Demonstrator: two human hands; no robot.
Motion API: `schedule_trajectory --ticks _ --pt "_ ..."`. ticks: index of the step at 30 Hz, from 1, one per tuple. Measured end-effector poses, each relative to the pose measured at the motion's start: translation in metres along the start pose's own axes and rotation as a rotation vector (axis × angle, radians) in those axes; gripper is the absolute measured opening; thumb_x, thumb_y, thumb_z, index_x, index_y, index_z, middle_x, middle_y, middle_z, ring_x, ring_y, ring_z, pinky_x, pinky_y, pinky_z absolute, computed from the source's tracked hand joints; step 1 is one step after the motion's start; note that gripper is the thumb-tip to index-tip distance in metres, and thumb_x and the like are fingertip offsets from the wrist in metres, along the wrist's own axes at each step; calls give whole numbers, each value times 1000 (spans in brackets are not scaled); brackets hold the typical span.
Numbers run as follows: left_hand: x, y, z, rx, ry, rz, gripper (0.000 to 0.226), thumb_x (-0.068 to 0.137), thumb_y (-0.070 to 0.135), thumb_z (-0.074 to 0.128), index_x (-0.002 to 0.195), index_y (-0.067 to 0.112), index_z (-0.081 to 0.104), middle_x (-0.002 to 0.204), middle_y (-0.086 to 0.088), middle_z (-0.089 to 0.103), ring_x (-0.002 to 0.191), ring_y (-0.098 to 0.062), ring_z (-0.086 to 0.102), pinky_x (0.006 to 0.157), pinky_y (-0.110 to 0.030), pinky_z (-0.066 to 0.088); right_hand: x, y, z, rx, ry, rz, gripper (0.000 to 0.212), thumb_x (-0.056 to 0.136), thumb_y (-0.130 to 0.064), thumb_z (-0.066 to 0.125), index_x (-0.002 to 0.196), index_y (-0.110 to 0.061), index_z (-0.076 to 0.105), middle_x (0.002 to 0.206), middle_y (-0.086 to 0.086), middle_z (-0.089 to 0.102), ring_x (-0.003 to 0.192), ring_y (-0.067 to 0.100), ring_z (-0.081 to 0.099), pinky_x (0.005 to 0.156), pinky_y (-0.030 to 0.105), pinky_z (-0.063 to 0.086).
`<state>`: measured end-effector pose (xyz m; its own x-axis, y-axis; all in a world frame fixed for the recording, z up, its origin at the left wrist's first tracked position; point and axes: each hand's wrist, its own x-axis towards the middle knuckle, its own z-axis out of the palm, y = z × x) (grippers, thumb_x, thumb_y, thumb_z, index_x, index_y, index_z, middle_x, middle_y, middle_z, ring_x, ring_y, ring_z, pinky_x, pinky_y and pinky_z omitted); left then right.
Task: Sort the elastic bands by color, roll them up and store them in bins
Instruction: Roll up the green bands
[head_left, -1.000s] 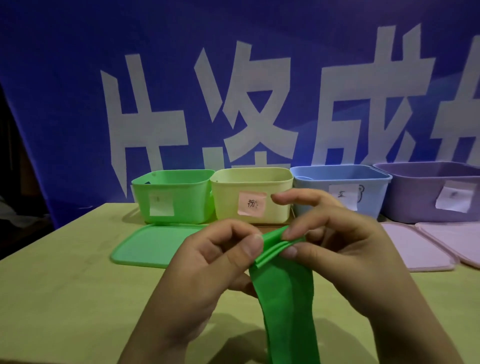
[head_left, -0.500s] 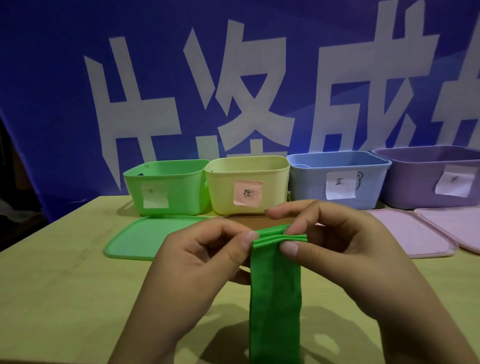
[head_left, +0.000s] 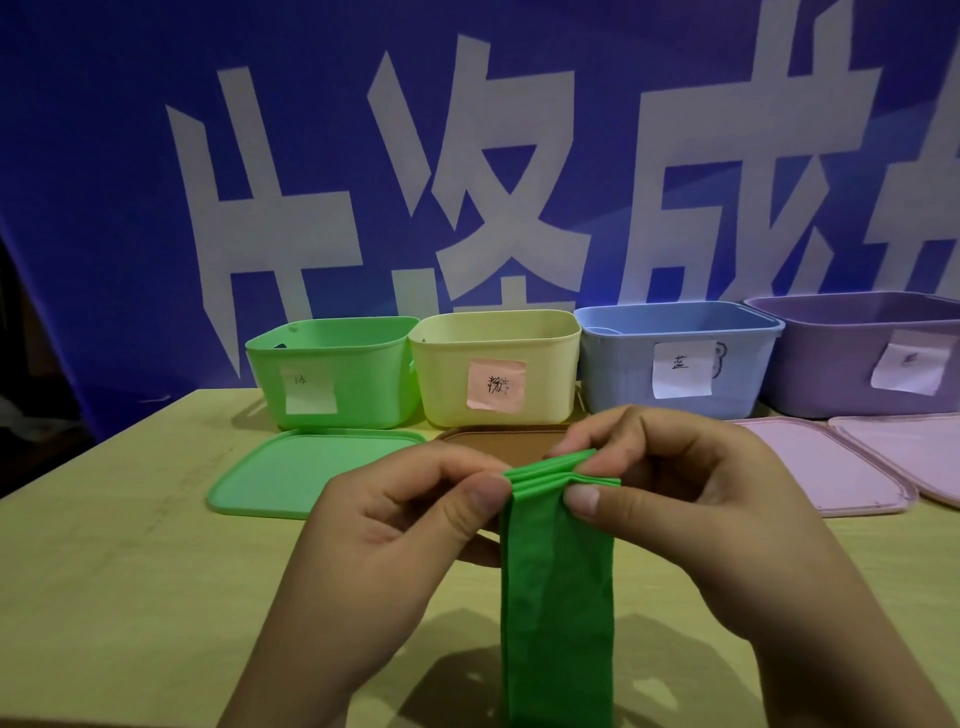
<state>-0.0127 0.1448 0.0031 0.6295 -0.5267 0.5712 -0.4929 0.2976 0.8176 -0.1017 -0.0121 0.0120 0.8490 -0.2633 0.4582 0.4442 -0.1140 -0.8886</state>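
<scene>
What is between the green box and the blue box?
The pale yellow box sits between the green box and the blue box, with a pink label on its front. The head camera shows it.

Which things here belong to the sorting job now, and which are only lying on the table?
In use: green band, pinched at its folded top by left hand and right hand; green bin, the matching color.

Lying about: green lid, yellow bin, blue bin, purple bin, pink lids.
</scene>
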Motion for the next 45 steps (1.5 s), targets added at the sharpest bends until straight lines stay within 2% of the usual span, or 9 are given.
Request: schedule_trajectory --ticks 8,13,19,22,27,32,37,42,45 --pt "-2 5 -2 91 -20 95 25 62 39 73 87 33 74 84 11 73 80 -4 69 66 -13 53 -1 -1 3 -39 11 -2 24 56 -5 82 58 -1 59 78 1 71 68 10 68 65 21 56" --pt "1 6 -2 334 -48 180 27 63 39 70 89 33 71 86 16 70 81 -2 66 65 -9 50 -1 1 3 -120 -7 -27 9 59 -9 72 59 -13 64 82 -1 70 72 13 68 66 23 56" --pt "3 2 -3 359 -30 225 20 68 34 69 86 29 73 83 13 70 79 -4 67 65 -11 51 -1 1 0 -111 -39 -28 7 61 -9 71 63 -12 65 82 -1 71 74 14 70 66 23 56" --pt "4 1 -2 388 -21 288 17 71 30 68 87 26 72 83 12 69 78 -4 66 64 -12 50 -1 0 0 -136 -35 -18 17 64 -15 81 74 -20 68 83 -2 72 76 16 70 69 26 58" --pt "5 -1 -1 405 -2 366 26 72 27 68 97 35 69 84 15 68 78 -4 64 67 -12 49 -3 -7 -3 -137 -48 -22 32 58 -18 71 88 -30 70 82 -4 73 80 12 70 70 21 56" --pt "1 0 2 289 14 230 56 65 35 68 114 58 54 81 8 64 78 -4 65 72 -11 51 -5 -6 -2 -93 -8 -100 26 58 -10 77 76 -27 70 68 0 69 69 12 68 66 21 55" --pt "0 5 0 312 -103 131 37 64 44 71 101 40 69 94 14 68 88 -9 64 74 -26 55 -7 -8 -2 -82 -12 -174 29 63 -5 75 77 -29 70 72 -2 70 72 11 68 67 20 55" --pt "-1 7 6 194 10 48 38 50 26 84 85 29 70 80 2 70 75 -18 65 68 -29 56 -10 -8 -1 -77 -31 -157 24 62 -8 76 79 -22 69 74 -3 71 71 10 68 64 19 55" --pt "-2 8 10 166 80 17 40 47 30 87 80 24 65 75 -1 69 73 -21 64 68 -34 55 -11 -6 -2 -113 -10 -191 16 60 -11 72 73 -20 69 69 -4 70 64 6 66 62 17 54"
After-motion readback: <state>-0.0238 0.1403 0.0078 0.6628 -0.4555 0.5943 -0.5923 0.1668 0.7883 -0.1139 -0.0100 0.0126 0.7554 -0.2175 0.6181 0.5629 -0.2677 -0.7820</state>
